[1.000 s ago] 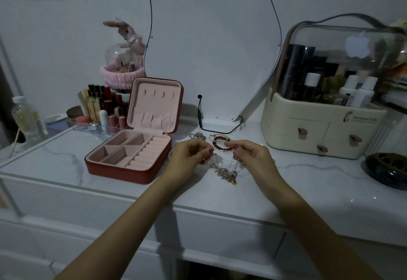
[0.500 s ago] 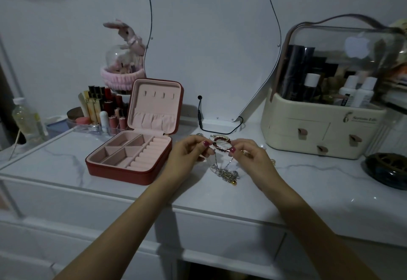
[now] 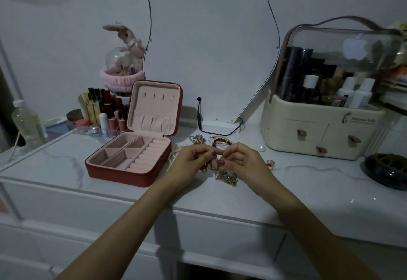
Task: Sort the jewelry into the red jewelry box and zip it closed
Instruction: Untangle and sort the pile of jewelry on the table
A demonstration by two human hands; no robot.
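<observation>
Left hand (image 3: pixel 191 161) and right hand (image 3: pixel 241 161) together over counter (image 3: pixel 308 182), each grip pinching something small, item unclear, red jewelry box (image 3: pixel 130 158) open, left of hands

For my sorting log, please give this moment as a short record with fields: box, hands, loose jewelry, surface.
box: red jewelry box, lid open, pink compartments look empty
left hand: fingers curled, pinching a small jewelry piece, too small to identify
right hand: pinching the same piece
loose jewelry: red bead bracelet behind the hands; silver chain pile under the right hand
surface: white marble tabletop
</observation>
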